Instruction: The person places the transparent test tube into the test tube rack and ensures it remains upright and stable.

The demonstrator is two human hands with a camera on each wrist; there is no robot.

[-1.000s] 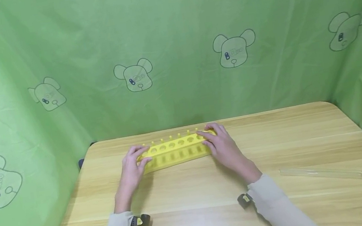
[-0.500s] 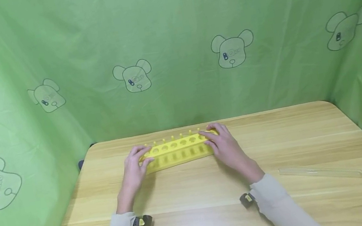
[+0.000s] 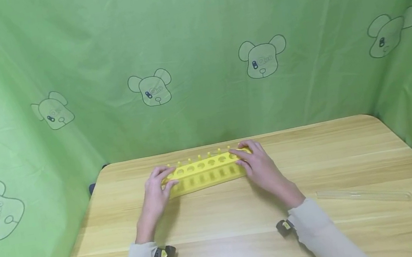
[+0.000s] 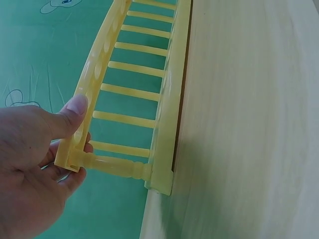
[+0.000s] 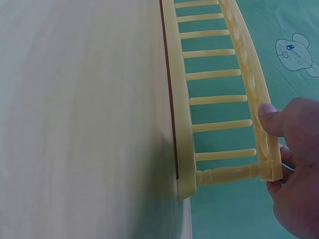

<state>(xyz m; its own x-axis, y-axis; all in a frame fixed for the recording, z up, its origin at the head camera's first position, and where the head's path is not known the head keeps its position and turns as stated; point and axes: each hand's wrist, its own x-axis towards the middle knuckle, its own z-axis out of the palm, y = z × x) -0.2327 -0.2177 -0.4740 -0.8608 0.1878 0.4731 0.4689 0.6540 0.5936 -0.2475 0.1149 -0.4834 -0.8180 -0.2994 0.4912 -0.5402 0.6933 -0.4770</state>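
A yellow test tube rack (image 3: 205, 172) with a row of round holes stands on the wooden table (image 3: 221, 217) near its far edge. My left hand (image 3: 157, 189) grips the rack's left end, thumb on the top plate (image 4: 82, 124) and fingers under it. My right hand (image 3: 260, 166) grips the right end the same way, thumb pressed on the top plate (image 5: 264, 134). In both wrist views the rack's base (image 4: 167, 144) (image 5: 182, 144) rests on the table.
A clear glass test tube (image 3: 364, 196) lies on the table to the right of my right arm. Green cloth with bear prints (image 3: 263, 57) walls in the table at the back and both sides.
The rack and both hands have shifted slightly to the right along the table. The grips look the same.
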